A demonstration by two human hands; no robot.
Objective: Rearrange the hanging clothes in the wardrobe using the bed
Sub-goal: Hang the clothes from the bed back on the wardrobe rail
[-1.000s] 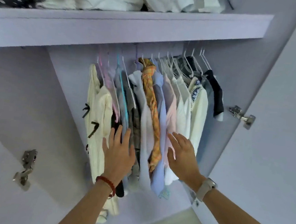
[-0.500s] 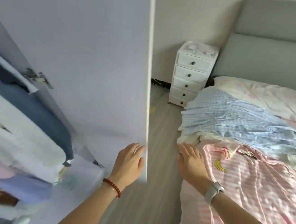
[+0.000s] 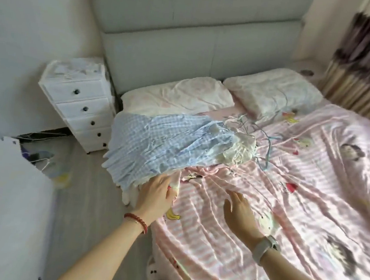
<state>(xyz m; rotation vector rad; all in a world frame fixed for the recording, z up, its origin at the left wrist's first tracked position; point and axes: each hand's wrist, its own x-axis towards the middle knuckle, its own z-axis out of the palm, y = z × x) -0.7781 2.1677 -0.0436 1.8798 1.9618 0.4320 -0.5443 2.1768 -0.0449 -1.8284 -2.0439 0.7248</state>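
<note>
Since the bed (image 3: 287, 194) is the staging spot, blue check garment (image 3: 168, 142) lies by its near edge w/ left hand (image 3: 154, 196) touching the hem, grip prob. flat; right hand (image 3: 239, 212) hovers spread, empty.

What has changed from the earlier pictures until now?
The view turned from the wardrobe's hanging clothes to the bed. Both hands left the clothes: the left hand now reaches the edge of the blue checked garment on the bed, and the right hand hovers over the pink striped sheet. Neither hand holds anything, as before. The garment lies as it did.
</note>
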